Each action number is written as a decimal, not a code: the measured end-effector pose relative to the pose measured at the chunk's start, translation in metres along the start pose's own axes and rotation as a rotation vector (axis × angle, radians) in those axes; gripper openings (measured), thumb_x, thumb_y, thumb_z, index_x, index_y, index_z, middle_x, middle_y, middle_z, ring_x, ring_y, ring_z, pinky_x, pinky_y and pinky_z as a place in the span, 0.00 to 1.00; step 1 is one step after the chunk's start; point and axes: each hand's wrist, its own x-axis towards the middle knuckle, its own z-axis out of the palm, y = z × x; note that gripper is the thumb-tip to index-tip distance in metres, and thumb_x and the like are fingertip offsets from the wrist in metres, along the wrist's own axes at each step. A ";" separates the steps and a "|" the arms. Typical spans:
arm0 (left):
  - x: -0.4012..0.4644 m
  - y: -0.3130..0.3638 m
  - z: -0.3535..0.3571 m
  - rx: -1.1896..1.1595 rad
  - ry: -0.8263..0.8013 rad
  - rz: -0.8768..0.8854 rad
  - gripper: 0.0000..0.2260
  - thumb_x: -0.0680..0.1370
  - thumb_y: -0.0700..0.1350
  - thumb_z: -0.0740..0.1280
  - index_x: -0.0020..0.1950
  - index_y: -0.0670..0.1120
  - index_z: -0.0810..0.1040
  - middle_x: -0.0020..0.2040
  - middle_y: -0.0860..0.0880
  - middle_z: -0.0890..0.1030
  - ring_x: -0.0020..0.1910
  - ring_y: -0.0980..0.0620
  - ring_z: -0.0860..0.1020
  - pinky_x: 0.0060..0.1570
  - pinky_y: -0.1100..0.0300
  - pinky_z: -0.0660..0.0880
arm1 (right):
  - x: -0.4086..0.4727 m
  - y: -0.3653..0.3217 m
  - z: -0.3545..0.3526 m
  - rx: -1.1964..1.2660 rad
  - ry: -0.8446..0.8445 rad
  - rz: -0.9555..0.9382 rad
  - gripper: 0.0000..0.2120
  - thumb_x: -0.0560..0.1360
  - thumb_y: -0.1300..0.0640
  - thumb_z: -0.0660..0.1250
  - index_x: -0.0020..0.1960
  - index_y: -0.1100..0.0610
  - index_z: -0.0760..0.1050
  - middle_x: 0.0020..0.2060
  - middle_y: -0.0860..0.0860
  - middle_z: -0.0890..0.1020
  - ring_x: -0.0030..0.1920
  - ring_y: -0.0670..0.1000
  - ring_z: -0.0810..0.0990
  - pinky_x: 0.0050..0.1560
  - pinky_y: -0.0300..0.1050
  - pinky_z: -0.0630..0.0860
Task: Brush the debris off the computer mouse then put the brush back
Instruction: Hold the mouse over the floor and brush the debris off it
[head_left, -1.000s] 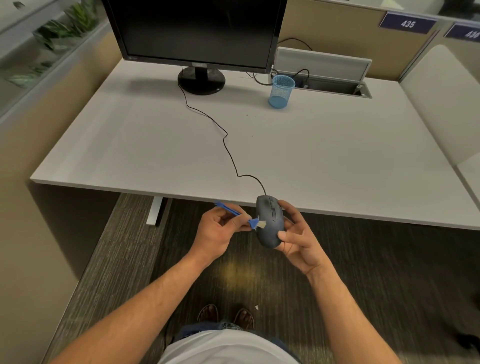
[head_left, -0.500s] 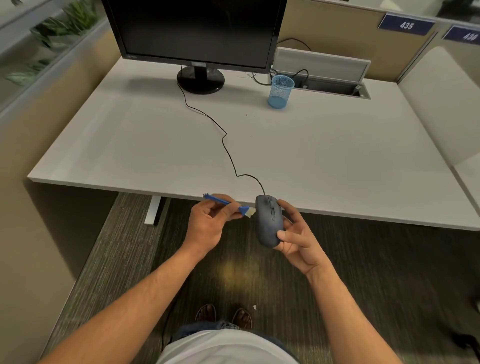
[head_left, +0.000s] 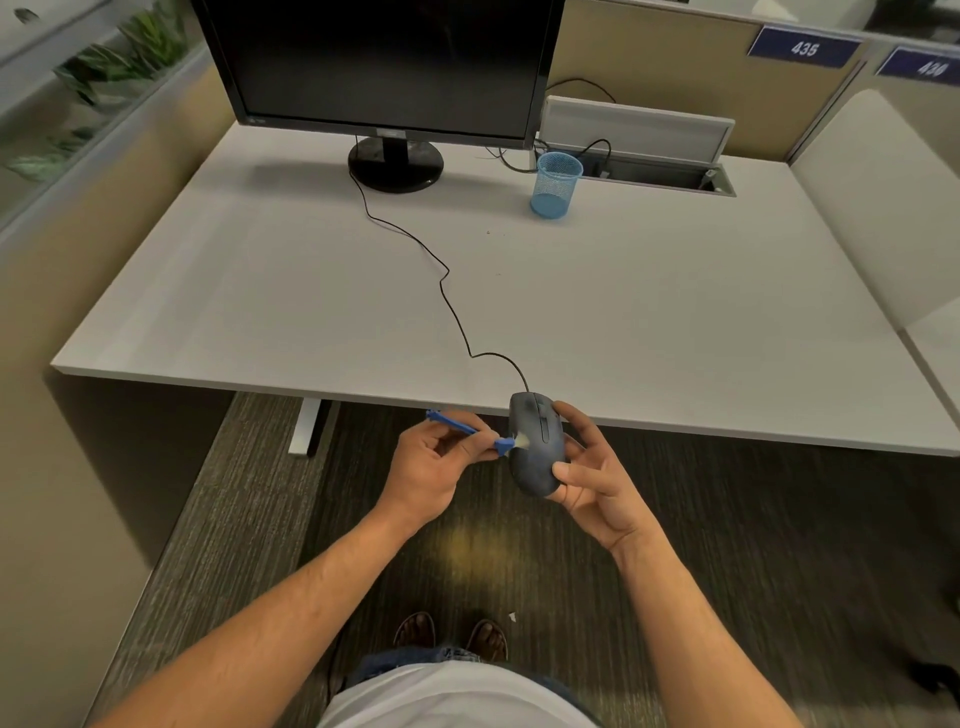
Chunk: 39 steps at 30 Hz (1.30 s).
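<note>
Head view, looking down past the near edge of the white worktop (head_left: 649, 312). Right hand (head_left: 592, 483) holds the dark computer mouse (head_left: 537, 449) in the air just off the worktop's front edge, thumb and fingertips gripping its sides, buttons facing up. Left hand (head_left: 436, 470) pinches the blue brush (head_left: 467, 430) by its handle, fingers curled around it; the pale bristles touch the mouse's left side, and the handle tip points away to the left. Mouse cable (head_left: 447, 291) runs from the mouse's front across the worktop toward the base of the black monitor (head_left: 384, 67). Blue mesh cup (head_left: 557, 184) stands upright at the rear of the worktop, just beside an open cable tray (head_left: 654, 174), well apart from both hands. Carpeted floor (head_left: 234, 519) lies below.
</note>
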 end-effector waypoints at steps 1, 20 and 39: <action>-0.003 0.000 0.000 0.013 -0.010 -0.008 0.06 0.74 0.42 0.70 0.50 0.44 0.82 0.48 0.44 0.85 0.51 0.45 0.85 0.52 0.53 0.82 | 0.000 0.000 -0.001 -0.003 0.003 -0.005 0.37 0.66 0.71 0.74 0.72 0.52 0.72 0.69 0.58 0.77 0.69 0.65 0.76 0.50 0.57 0.83; 0.001 0.004 0.003 -0.044 0.126 0.034 0.06 0.75 0.42 0.70 0.50 0.43 0.81 0.45 0.45 0.86 0.48 0.45 0.85 0.46 0.56 0.83 | 0.002 -0.005 -0.003 0.041 0.032 -0.031 0.37 0.66 0.70 0.74 0.72 0.52 0.73 0.70 0.60 0.76 0.70 0.65 0.75 0.50 0.58 0.83; 0.036 0.003 0.000 -0.013 0.223 -0.034 0.03 0.77 0.38 0.71 0.49 0.44 0.81 0.43 0.49 0.86 0.47 0.48 0.86 0.45 0.59 0.83 | 0.005 0.000 0.004 0.040 -0.014 0.012 0.37 0.65 0.69 0.76 0.72 0.52 0.73 0.69 0.59 0.77 0.69 0.65 0.76 0.49 0.57 0.84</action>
